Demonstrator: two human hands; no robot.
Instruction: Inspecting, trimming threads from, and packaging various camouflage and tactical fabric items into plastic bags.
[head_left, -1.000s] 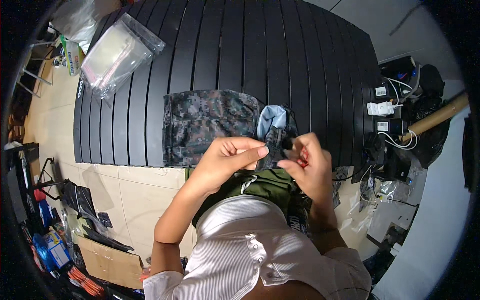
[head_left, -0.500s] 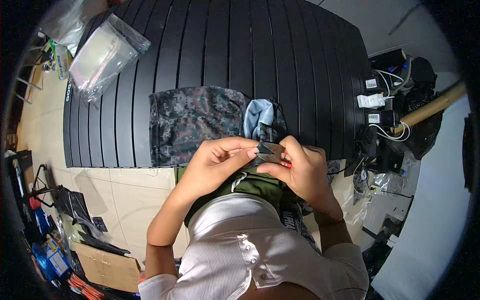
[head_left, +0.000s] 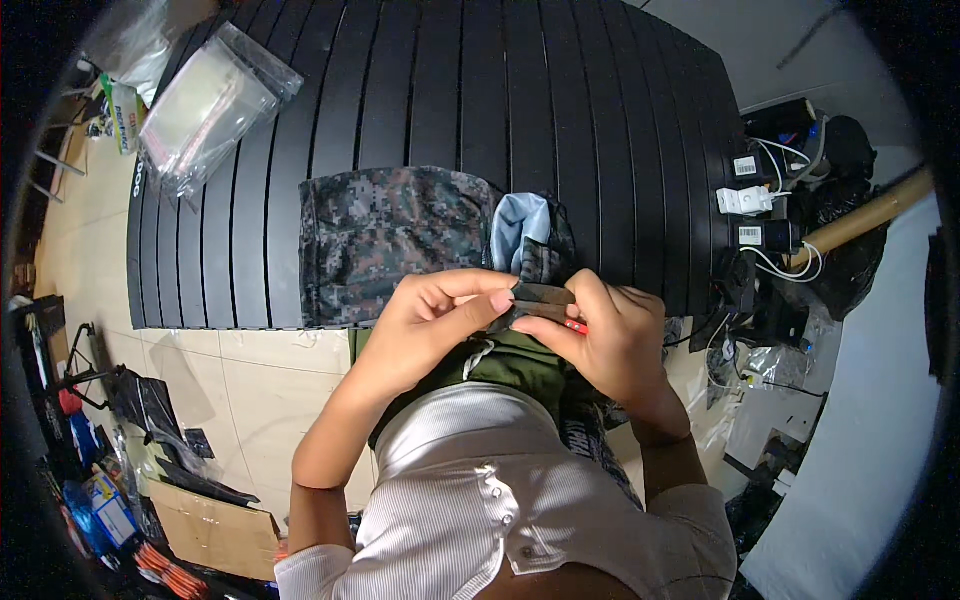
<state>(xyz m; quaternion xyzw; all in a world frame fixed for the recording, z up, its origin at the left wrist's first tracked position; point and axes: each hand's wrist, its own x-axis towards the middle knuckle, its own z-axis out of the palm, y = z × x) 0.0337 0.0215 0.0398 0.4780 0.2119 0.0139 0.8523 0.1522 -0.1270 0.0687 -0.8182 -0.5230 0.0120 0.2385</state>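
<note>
A digital-camouflage cloth piece [head_left: 395, 235], dark with grey and brown squares, lies flat on the black slatted table and reaches its near edge. A light blue lining [head_left: 520, 222] shows in a fold at its right end. My left hand [head_left: 425, 325] is closed, thumb and forefinger pinching a corner of the camouflage cloth at the near edge. Close beside it my right hand [head_left: 615, 335] is closed too, pinching the same strip of cloth between thumb and forefinger. A small red object [head_left: 576, 326] with light spots pokes out between its fingers; its kind is mostly hidden.
Clear plastic bags [head_left: 210, 115] lie at the table's far left. White chargers and cables [head_left: 745, 202] sit along the right edge, near a cardboard tube [head_left: 865, 215]. A flattened cardboard box [head_left: 215, 530] and several odds and ends are on the floor at left.
The pinched strip of cloth has turned a little and lies flatter between my fingertips. My right hand has shifted slightly, and less of the red object shows.
</note>
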